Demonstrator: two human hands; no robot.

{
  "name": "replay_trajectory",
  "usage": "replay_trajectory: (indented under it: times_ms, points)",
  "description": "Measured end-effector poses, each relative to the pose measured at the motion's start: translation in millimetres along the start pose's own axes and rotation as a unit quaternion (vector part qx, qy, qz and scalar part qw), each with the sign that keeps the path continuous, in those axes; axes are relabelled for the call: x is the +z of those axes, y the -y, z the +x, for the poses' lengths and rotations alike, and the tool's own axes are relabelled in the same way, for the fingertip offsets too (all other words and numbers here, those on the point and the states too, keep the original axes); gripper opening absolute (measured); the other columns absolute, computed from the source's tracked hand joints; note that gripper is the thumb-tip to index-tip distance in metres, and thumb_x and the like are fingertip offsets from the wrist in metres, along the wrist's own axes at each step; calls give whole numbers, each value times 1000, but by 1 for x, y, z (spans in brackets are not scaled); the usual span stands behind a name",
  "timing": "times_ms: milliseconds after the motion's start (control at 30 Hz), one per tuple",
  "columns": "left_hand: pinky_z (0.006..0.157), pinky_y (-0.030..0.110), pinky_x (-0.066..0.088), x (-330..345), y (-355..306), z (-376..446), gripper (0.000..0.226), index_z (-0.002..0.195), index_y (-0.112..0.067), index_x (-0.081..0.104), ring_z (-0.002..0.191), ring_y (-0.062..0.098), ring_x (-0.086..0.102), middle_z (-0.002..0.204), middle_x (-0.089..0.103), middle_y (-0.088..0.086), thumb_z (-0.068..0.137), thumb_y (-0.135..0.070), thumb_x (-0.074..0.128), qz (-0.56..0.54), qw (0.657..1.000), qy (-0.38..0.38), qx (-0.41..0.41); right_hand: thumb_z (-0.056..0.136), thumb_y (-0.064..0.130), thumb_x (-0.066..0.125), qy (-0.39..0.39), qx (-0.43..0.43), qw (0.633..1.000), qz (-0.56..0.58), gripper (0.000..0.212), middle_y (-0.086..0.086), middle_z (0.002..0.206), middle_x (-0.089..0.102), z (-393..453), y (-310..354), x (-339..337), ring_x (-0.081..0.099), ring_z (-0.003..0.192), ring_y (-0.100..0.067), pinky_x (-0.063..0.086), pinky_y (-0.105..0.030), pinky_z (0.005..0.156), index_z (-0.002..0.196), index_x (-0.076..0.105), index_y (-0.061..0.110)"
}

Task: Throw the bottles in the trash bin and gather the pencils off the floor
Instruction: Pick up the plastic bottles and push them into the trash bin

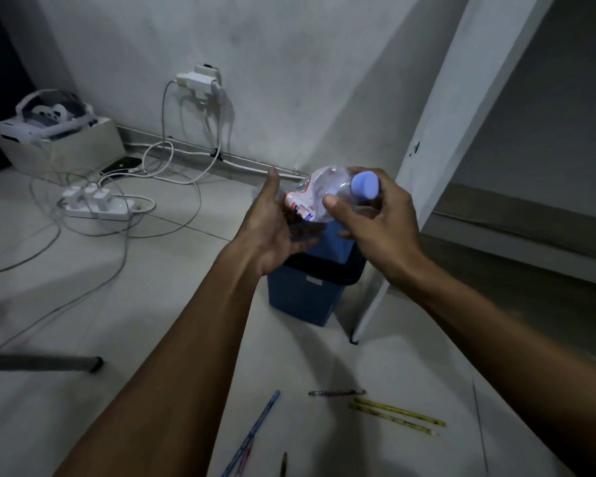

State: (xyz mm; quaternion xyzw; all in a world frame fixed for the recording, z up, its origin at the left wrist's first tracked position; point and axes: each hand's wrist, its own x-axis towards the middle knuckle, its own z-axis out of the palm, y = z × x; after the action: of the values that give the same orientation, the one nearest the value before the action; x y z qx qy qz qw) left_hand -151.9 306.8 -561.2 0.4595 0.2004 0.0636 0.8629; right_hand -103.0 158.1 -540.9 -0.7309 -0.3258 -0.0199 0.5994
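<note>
A crumpled clear plastic bottle (319,194) with a pale blue cap and a red-and-white label is held over the blue trash bin (303,297). My right hand (375,228) grips it near the cap end. My left hand (272,228) is open beside the bottle's lower end, palm turned toward it, fingers apart. On the floor in front of me lie several pencils: a blue one (252,433), a dark purple one (336,393), two yellow-green ones (398,414) and a dark one (283,464) at the bottom edge.
The bin stands against a white slanted furniture leg (375,297). A white power strip (97,203) with tangled cables lies on the floor to the left. A box with a white headset (49,132) sits by the wall. A dark bar (42,363) lies at left.
</note>
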Motion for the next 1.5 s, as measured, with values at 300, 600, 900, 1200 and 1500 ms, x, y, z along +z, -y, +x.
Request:
replay_trajectory:
  times_ms: [300, 600, 900, 1200, 1500]
  points:
    - [56, 27, 43, -46, 20, 12, 21, 103, -8, 66, 78, 21, 60, 96, 67, 12, 84, -6, 57, 211, 940, -260, 67, 82, 35, 74, -132, -69, 987, -66, 25, 9, 81, 67, 14, 41, -34, 67, 75, -7, 56, -21, 71, 91, 65, 14]
    - [103, 46, 44, -56, -9, 69, 94, 145, -20, 36, 130, 33, 41, 144, 38, 13, 63, -13, 82, 661, 719, -106, 185, 81, 41, 71, -89, -82, 970, -209, 32, 0, 85, 68, 8, 38, -43, 65, 76, -17, 55, -34, 69, 93, 62, 12]
    - [95, 39, 46, -40, -18, 115, 79, 133, -19, 46, 118, 32, 50, 132, 47, 12, 62, -17, 81, 761, 620, -6, 189, 79, 36, 73, -82, -55, 971, -219, 27, 9, 78, 66, -1, 13, -30, 62, 72, -8, 53, -28, 66, 89, 61, 15]
    - [70, 42, 45, -45, -6, 110, 70, 127, -14, 39, 102, 37, 54, 119, 46, 14, 67, -20, 73, 766, 560, -116, 293, 79, 42, 73, -69, -52, 956, -281, 34, 5, 89, 64, -8, -3, -3, 61, 80, -16, 49, -32, 66, 98, 52, 23]
    - [66, 42, 46, -52, 1, 115, 64, 120, -10, 41, 99, 36, 51, 116, 46, 16, 64, -13, 73, 746, 572, -106, 325, 84, 54, 64, 30, 19, 906, -421, 50, -2, 117, 50, -1, -52, 34, 57, 98, -24, 48, -34, 74, 120, 47, 24]
